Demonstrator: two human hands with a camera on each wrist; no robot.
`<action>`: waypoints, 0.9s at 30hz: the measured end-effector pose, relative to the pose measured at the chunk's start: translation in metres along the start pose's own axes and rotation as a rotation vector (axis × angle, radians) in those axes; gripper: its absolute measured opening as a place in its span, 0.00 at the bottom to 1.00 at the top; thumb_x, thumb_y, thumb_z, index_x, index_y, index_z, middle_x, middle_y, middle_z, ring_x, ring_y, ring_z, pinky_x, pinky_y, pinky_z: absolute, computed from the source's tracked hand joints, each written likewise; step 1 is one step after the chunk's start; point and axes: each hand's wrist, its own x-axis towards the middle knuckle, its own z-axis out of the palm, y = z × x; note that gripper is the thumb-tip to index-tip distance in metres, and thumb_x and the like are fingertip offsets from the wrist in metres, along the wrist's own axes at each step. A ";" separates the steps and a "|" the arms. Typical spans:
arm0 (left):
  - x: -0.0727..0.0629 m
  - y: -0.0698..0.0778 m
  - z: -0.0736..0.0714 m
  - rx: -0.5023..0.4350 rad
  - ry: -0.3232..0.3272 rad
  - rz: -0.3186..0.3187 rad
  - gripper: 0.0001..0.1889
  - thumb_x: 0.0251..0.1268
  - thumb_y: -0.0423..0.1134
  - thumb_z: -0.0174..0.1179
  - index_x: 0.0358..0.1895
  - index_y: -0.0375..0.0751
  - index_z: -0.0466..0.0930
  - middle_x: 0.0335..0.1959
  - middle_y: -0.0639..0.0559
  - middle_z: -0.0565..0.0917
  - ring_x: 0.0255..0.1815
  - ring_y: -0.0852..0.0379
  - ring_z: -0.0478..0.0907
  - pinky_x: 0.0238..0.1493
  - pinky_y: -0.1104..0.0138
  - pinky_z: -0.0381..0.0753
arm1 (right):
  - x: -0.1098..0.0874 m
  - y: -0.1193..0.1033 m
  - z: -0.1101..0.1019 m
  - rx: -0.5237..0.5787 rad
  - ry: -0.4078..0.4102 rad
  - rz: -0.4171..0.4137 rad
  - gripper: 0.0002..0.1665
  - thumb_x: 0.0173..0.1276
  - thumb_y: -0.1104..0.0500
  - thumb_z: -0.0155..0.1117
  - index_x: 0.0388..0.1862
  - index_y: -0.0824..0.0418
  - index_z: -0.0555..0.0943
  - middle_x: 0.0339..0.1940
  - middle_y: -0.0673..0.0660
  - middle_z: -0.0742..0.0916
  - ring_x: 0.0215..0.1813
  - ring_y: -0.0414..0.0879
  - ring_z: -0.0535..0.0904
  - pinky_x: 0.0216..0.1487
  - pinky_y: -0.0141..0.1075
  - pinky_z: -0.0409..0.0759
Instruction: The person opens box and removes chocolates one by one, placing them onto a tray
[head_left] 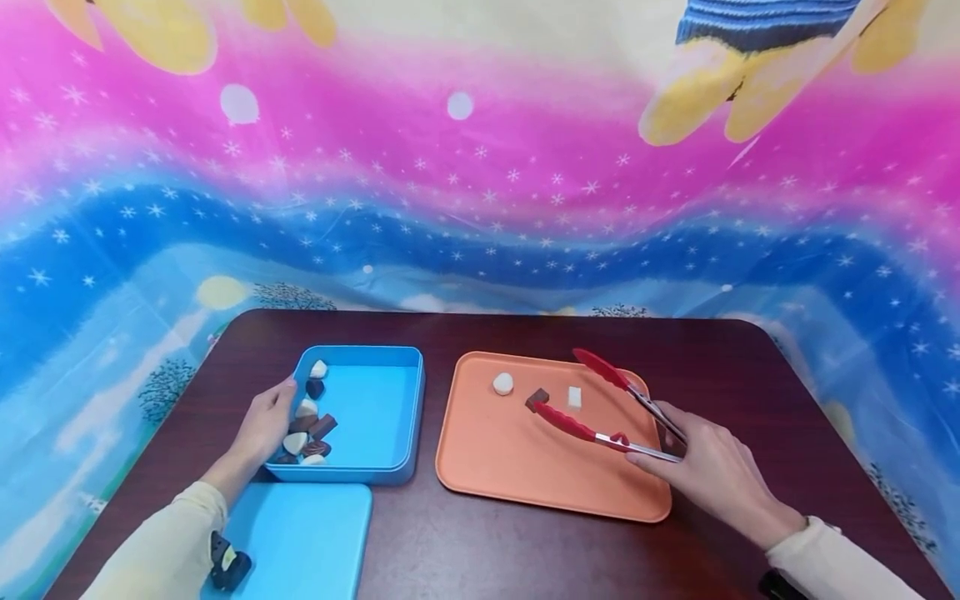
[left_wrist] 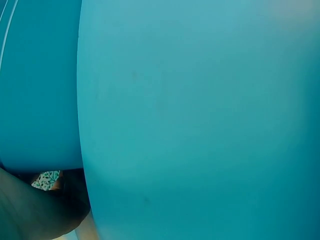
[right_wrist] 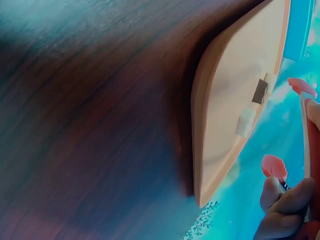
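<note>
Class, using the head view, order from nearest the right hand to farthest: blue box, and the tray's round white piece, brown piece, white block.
1. White block: rightmost piece on the orange tray.
2. Brown piece: between the white ones.
3. Round white piece: leftmost there.
4. Blue box: left of the tray.

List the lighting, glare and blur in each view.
Head: evenly lit, tongs and orange tray fairly sharp; left wrist: a blue surface fills most of it, lower left dark; right wrist: soft, bluish tint, pale glare on the table, top left.
</note>
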 end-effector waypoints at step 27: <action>-0.003 0.000 -0.001 -0.004 -0.002 0.032 0.39 0.82 0.61 0.21 0.82 0.34 0.43 0.81 0.28 0.52 0.80 0.26 0.51 0.75 0.32 0.56 | 0.011 -0.038 0.019 0.117 -0.066 0.030 0.57 0.50 0.21 0.69 0.68 0.59 0.75 0.19 0.49 0.72 0.22 0.42 0.65 0.20 0.34 0.62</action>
